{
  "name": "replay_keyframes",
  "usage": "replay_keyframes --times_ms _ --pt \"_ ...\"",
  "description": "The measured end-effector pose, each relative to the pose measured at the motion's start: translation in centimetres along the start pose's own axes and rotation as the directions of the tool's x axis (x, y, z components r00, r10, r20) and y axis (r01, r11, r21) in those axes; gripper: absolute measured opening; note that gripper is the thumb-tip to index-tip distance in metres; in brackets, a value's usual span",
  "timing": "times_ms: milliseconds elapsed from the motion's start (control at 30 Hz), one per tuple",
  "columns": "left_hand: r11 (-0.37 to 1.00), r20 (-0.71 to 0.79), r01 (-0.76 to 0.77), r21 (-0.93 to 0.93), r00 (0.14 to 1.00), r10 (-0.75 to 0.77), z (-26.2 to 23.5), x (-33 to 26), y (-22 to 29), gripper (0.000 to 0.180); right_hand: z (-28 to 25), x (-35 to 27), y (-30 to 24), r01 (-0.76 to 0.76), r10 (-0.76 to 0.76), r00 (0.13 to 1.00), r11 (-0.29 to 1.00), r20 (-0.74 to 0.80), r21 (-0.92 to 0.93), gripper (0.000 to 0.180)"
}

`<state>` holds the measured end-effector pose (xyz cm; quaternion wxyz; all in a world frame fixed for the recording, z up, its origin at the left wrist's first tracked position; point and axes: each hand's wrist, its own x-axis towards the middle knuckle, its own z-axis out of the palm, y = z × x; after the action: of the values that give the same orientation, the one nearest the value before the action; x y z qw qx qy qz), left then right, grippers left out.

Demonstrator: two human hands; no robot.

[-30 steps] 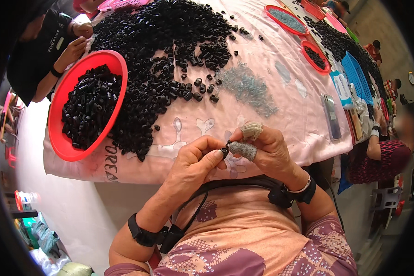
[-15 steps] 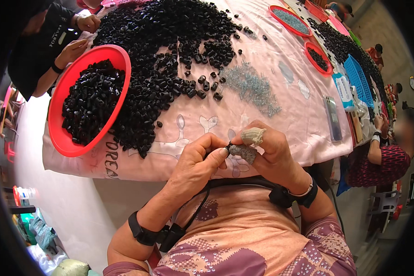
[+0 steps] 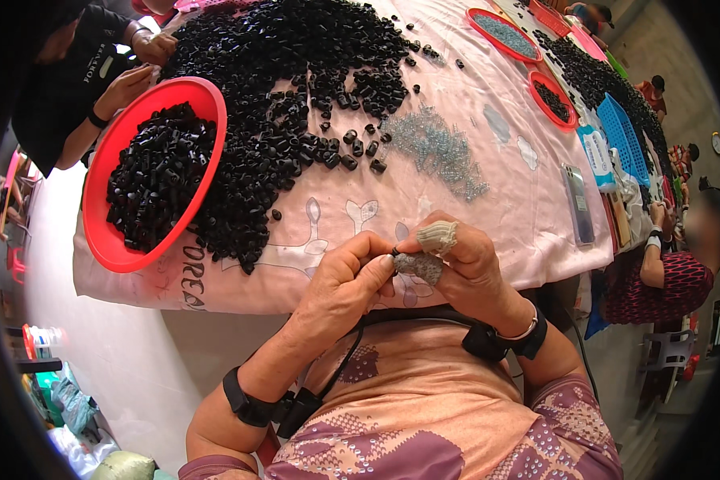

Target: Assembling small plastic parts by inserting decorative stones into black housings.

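Small black plastic piece [image 3: 394, 251] sits right of the round red plastic basin [image 3: 96, 220] — bare left hand [image 3: 344, 276] and cloth-capped right hand [image 3: 470, 268] both pinching it, neither nearer (long axis hidden, can't tell).

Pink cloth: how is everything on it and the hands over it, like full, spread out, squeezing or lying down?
Left hand: pinching
Right hand: pinching
Black piece: held between both hands, partly hidden
Pink cloth: spread, wrinkled
Big red basin: heaped with black pieces
Black pile: loose, spread out
Clear bits: scattered
Phone: lying flat
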<state>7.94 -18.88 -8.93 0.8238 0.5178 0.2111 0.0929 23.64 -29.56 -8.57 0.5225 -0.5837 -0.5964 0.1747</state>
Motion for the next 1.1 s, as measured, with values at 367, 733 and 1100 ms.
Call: replay_keyframes --times_ms 367,733,1100 --pt "0.998 0.04 -0.02 -0.056 0.999 0.022 0.2 -0.3 0.8 0.015 -0.8 -0.2 -0.7 0.007 -0.007 0.998 1.0 0.069 -0.006 0.024" --pt "0.998 -0.03 -0.004 -0.062 1.0 0.003 0.3 -0.2 0.6 0.012 -0.6 0.2 -0.9 0.158 -0.117 0.986 0.892 0.12 -0.424 0.037" --pt "0.993 -0.037 0.03 0.115 0.999 -0.025 0.2 -0.3 0.7 0.015 -0.7 0.1 -0.3 0.316 -0.174 0.944 0.726 0.28 -0.611 0.03"
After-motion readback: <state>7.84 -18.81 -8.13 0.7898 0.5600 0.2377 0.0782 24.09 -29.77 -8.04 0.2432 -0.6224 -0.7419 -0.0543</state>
